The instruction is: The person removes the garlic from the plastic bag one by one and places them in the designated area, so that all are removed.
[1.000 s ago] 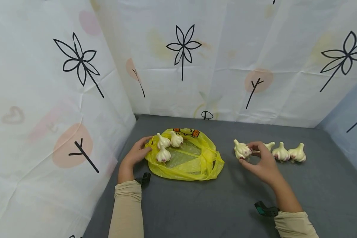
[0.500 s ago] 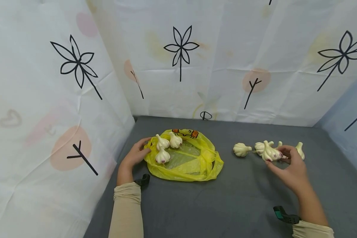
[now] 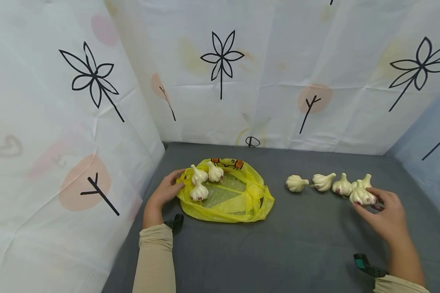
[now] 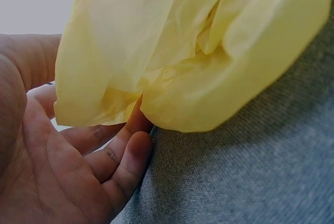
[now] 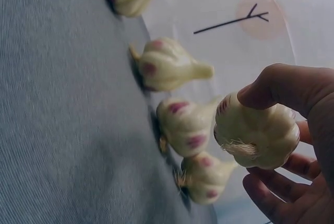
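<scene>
My right hand (image 3: 386, 213) grips a garlic bulb (image 3: 362, 195) between thumb and fingers, at the right end of a row of several others (image 3: 322, 182). In the right wrist view the held bulb (image 5: 258, 132) shows its root end, raised off the table. Three more bulbs (image 3: 199, 191) sit on the left part of a yellow plastic bag (image 3: 220, 213), which lies spread with its rim rolled outward. At the bag's left edge, my left hand (image 3: 166, 190) holds the rim. The left wrist view shows its fingers under the yellow plastic (image 4: 182, 98).
A grey cloth-covered table (image 3: 264, 256) carries everything. Behind and to the left hangs a white curtain (image 3: 271, 81) with flower and twig drawings, meeting the table's back edge. Dark straps (image 3: 368, 266) sit on both wrists.
My right hand has moved to the right with its garlic bulb, from the row's left end to its right end. My left hand stays at the bag's edge.
</scene>
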Demonstrator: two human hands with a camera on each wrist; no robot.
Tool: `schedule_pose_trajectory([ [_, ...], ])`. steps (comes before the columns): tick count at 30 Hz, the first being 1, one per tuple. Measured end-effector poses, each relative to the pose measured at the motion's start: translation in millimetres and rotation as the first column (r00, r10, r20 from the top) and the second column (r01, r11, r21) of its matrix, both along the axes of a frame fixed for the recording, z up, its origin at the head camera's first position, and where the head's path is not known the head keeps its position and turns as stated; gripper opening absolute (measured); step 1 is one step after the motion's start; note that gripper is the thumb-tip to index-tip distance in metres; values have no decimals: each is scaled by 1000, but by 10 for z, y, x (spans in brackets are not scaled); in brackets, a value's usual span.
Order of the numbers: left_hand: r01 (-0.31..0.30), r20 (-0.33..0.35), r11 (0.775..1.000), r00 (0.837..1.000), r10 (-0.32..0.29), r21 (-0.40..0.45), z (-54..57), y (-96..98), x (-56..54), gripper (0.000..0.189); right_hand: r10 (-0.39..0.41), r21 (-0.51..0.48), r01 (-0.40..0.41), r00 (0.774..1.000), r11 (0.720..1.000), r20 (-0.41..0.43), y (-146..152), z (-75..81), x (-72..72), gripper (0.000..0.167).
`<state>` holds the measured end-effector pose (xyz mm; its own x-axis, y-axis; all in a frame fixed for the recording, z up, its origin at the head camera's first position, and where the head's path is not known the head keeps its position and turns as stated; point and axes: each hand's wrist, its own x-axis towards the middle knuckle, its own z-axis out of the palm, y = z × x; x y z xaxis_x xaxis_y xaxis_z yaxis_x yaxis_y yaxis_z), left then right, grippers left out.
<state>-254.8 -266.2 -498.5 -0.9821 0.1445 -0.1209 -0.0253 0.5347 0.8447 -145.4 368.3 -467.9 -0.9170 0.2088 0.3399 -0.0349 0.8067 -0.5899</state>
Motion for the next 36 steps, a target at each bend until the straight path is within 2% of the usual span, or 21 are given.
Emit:
schedule_pose_trajectory([
  [7,3,-7,1000,1000,-3,-8,29,2,-12,63,-49,14,48,991,999,126,185,-70,-20,64],
  [12,-2,7,1000,1000,2,-8,38,-12,3,63,-73,6,73,984,997,165,245,-157,-41,64],
  [18,4,0,1000,1000,-4,-20,-5,-19,-4,63,-81,-6,84,973,996,215,289,-224,-50,69],
  [30,5,8,1000,1000,-5,-12,-3,-18,-4,63,-90,-30,101,962,994,260,349,-277,-95,78],
  [36,-1,-2,1000,1000,1,-26,-3,-24,0,62,-74,-10,79,965,997,252,359,-283,-110,83],
])
